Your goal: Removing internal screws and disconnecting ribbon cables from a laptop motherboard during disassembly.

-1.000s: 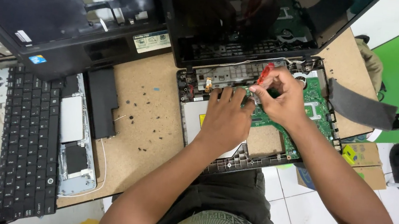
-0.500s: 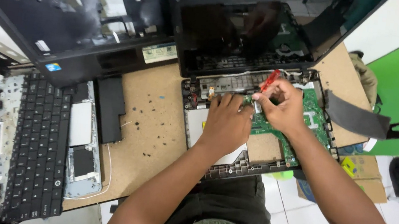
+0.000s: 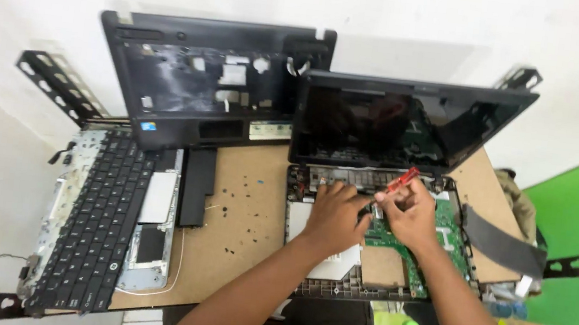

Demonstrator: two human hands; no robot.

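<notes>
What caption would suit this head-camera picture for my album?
Right hand works a red-handled screwdriver into an opened laptop, left hand resting on it.

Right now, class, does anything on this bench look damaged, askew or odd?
Yes. The open black laptop lacks its keyboard, baring a green circuit board. A loose black keyboard lies tilted at the left, and small dark screws are scattered on the brown bench.

Opened laptop (image 3: 370, 215) right of keyboard (image 3: 90, 223), case shell (image 3: 204, 80) behind, all on table (image 3: 243, 215).
</notes>
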